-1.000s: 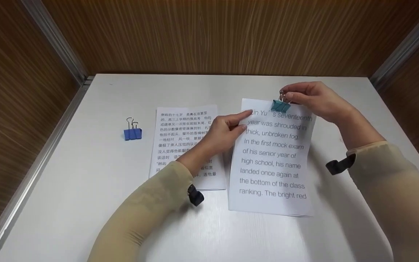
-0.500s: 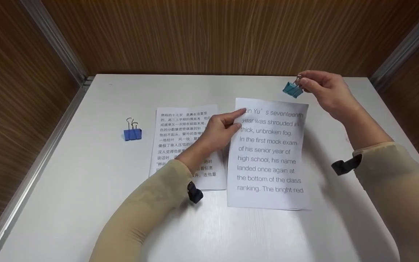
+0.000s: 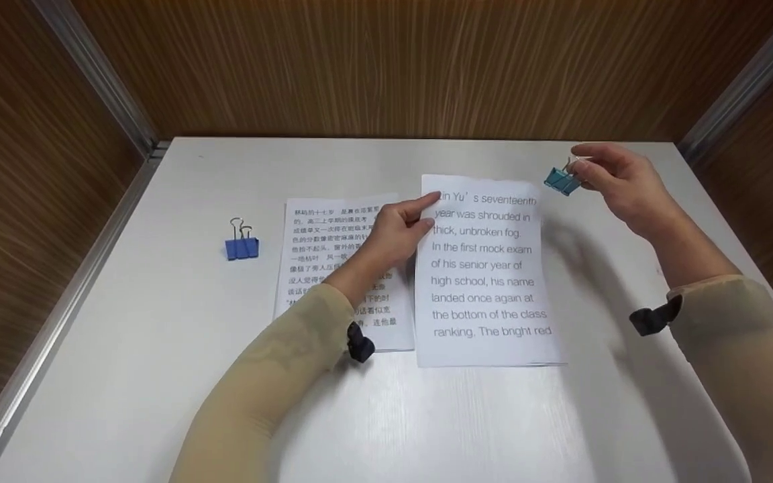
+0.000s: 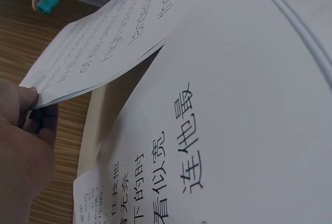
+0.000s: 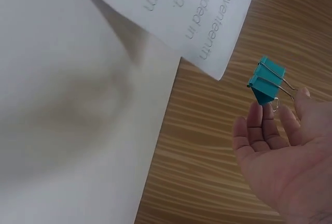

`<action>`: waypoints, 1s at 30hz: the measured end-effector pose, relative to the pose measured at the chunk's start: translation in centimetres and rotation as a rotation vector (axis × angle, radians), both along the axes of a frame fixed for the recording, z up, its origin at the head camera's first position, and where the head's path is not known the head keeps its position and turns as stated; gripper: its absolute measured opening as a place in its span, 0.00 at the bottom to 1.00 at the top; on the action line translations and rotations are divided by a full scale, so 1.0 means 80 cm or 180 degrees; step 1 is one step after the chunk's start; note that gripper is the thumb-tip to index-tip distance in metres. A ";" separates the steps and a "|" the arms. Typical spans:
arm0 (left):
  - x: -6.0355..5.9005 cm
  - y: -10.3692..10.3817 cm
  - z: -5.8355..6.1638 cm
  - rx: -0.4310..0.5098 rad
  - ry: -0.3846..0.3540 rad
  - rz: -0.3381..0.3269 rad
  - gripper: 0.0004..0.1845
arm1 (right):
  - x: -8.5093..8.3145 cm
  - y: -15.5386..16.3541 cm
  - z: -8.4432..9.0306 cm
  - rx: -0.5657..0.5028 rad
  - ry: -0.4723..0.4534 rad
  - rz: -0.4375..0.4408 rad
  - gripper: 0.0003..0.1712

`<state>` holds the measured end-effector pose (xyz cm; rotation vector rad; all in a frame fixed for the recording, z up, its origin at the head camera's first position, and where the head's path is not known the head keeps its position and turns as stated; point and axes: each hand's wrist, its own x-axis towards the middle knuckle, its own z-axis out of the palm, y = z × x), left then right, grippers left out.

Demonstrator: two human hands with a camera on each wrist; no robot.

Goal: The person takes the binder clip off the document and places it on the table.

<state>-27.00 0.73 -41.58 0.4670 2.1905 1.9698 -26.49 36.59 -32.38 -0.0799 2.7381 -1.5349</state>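
A stack of papers printed in English [image 3: 487, 282] has its upper left edge pinched by my left hand [image 3: 396, 231], and the left wrist view shows that top end lifted off the table. My right hand [image 3: 628, 184] holds a teal binder clip [image 3: 563, 180] by its wire handles, in the air to the right of the stack's top edge. In the right wrist view the clip [image 5: 267, 79] is apart from the paper. Under my left forearm lies a second stack with Chinese print [image 3: 333, 261], partly hidden by that arm.
A blue binder clip [image 3: 242, 247] stands on the white table [image 3: 125, 349] to the left of the Chinese stack, its wire handles up. Wood-patterned panels [image 3: 413, 67] wall in the back and both sides.
My right hand has taken the teal binder clip off the English stack's top edge and moved right with it. My left hand has shifted the stack slightly left, its lower end sinking towards the table.
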 end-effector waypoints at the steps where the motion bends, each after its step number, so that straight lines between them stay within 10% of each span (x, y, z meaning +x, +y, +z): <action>1: -0.001 0.000 0.000 0.0001 -0.0024 0.0020 0.27 | 0.000 0.003 -0.003 0.0005 -0.0012 -0.0009 0.28; 30: -0.018 -0.004 -0.027 -0.0190 -0.0220 -0.0017 0.28 | 0.011 0.044 -0.089 0.0477 -0.0649 -0.0240 0.36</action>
